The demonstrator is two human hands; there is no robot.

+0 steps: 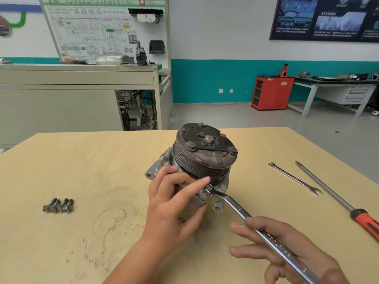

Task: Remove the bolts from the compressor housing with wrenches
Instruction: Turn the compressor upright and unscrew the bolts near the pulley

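A person works at a pale wooden table (82, 171), seen from their own head looking down. In the middle of the table stands a car air-conditioning compressor (202, 162), its dark grooved pulley tilted up and away.

The left hand (176, 199) wraps round the near side of the metal body, fingers and thumb curled on it to steady it. Its forefinger stretches out onto the ring end of a bent wrench (235, 206). That ring sits over a bolt (208, 188) at the front of the housing, just below the pulley. The right hand (287, 249) holds the other end of the wrench handle, which lies across its loosely spread fingers with the thumb against it. The hold looks light rather than clenched.

Well to the left on the table lies a small cluster of loose bolts (58, 205), about four, touching one another, which suggests part of the job is already done. The bolt under the wrench is still seated in the housing. Two more bolt heads show on it: one just right of the wrench ring (222, 188) and one at the upper left (164, 157). The task therefore looks roughly midway. Whether more bolts remain on the hidden far side cannot be told.

To the right, well apart from the compressor, lie a spare wrench (294, 178) and a long screwdriver (336, 198) with a red handle.
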